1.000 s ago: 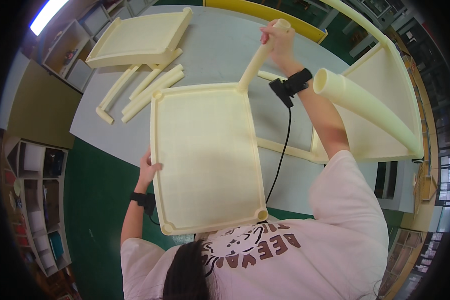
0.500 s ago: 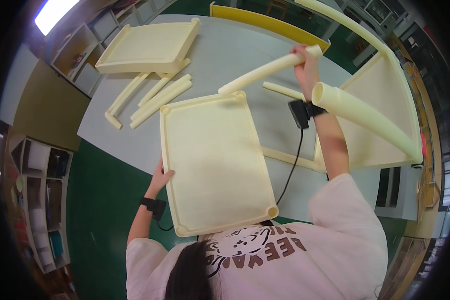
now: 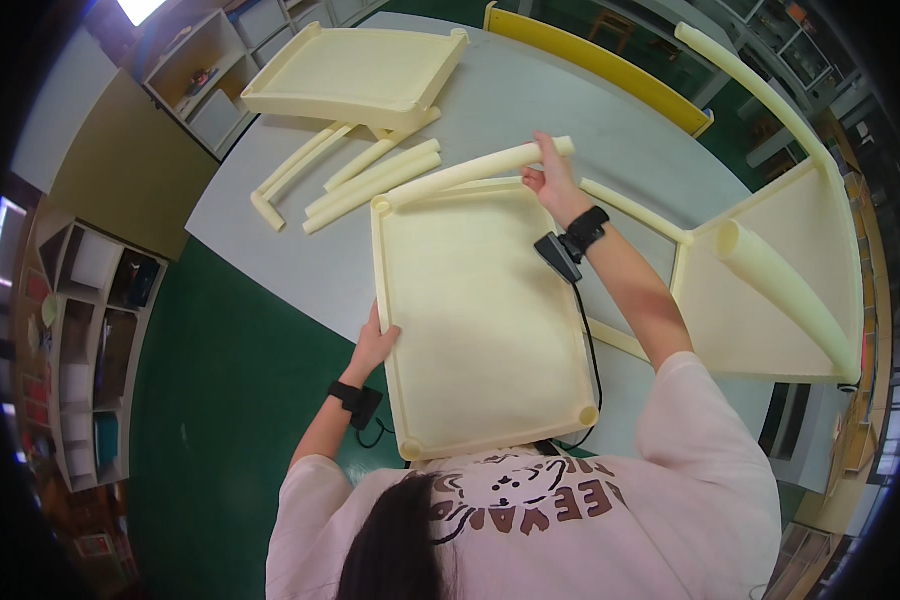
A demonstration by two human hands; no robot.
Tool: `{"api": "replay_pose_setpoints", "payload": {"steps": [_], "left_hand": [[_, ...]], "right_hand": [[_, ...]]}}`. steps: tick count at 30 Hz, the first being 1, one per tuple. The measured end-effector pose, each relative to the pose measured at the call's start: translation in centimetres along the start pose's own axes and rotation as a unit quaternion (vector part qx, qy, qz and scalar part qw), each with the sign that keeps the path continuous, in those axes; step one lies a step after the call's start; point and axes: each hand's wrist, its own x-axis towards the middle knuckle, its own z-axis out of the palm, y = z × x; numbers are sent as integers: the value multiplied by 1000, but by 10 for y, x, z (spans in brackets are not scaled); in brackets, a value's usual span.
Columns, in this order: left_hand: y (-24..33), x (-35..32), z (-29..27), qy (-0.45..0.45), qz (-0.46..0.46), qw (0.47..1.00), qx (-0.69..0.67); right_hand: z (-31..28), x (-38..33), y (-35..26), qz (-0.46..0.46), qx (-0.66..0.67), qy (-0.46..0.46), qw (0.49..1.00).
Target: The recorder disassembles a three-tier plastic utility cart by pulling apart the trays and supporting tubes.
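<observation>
Cream panel (image 3: 480, 320) on grey table (image 3: 530, 110), both hands on parts.

L hand (image 3: 375, 345) grips panel's left edge, fingers curled under, thumb on top. R hand (image 3: 550, 180) closed round a cream tube (image 3: 475, 170) lying across panel's far edge, one end at the far-left corner. Black wrist straps w/ cable on both arms. Far left: 2nd cream panel (image 3: 355, 70), loose tubes (image 3: 365, 180) beside it. Right: chair frame (image 3: 770, 270), partly built. Yellow chair back (image 3: 600, 65) past table. No packages or labels seen; shelves (image 3: 80, 330) at left hold small items, too blurred to tell.
</observation>
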Motion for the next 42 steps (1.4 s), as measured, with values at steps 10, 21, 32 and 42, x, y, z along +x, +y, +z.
{"api": "replay_pose_setpoints", "payload": {"steps": [10,21,32,42], "left_hand": [[2,-9,9,37,10,999,-18],[13,-15,9,38,11,998,-51],[16,-14,8,28,-50,998,-5],[9,-11,15,62,-11,998,-7]], "right_hand": [[82,73,77,99,128,-97,982],[123,126,106,94,119,-101,983],[135,114,115,135,28,-136,981],[123,79,79,37,-33,-26,998]]}}
